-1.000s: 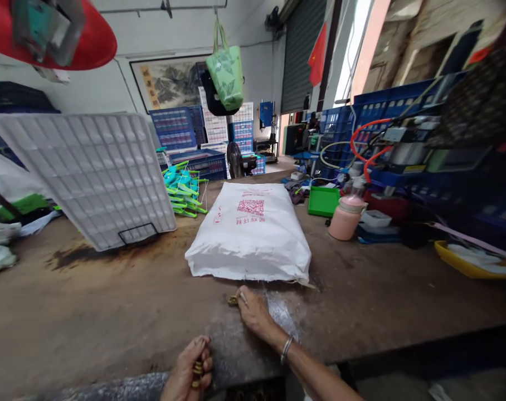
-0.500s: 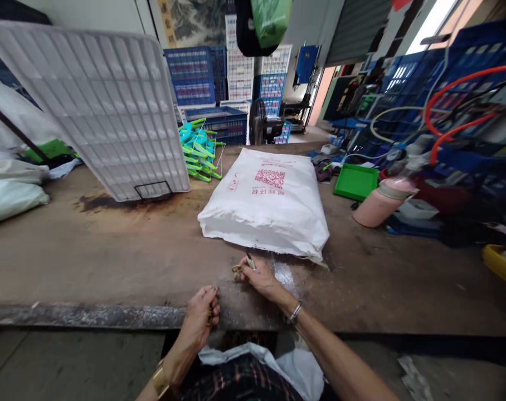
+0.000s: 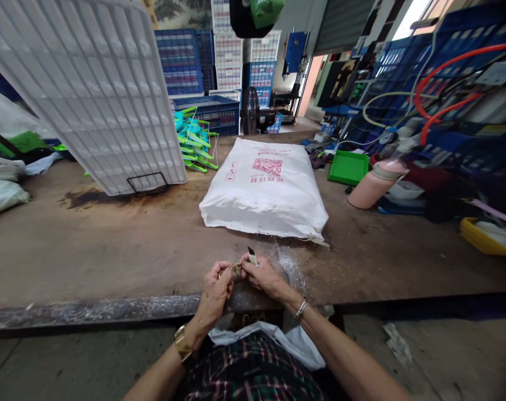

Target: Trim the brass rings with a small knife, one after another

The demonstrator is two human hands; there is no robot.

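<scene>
My right hand (image 3: 262,274) is closed round a small knife (image 3: 252,257) with a dark blade and a pale handle. Its fingertips also pinch a small brass-coloured piece (image 3: 237,268). Close against it on the left, my left hand (image 3: 218,283) has its fingers curled together at the other side of that piece; what lies inside them is too small to name. Both hands are just above the front edge of the wooden table (image 3: 152,262). Beyond them a white sack (image 3: 265,189) with red print lies flat.
A big white ribbed plastic tray (image 3: 106,106) stands tilted at the left, green and turquoise plastic pieces (image 3: 195,139) beside it. To the right are a green tray (image 3: 348,167), a pink bottle (image 3: 374,185) and a yellow tray (image 3: 487,235). Crates (image 3: 178,61) are stacked behind.
My left hand has moved up and right to meet my right hand at the brass-coloured piece. The view has shifted slightly, so the sack and table appear higher.
</scene>
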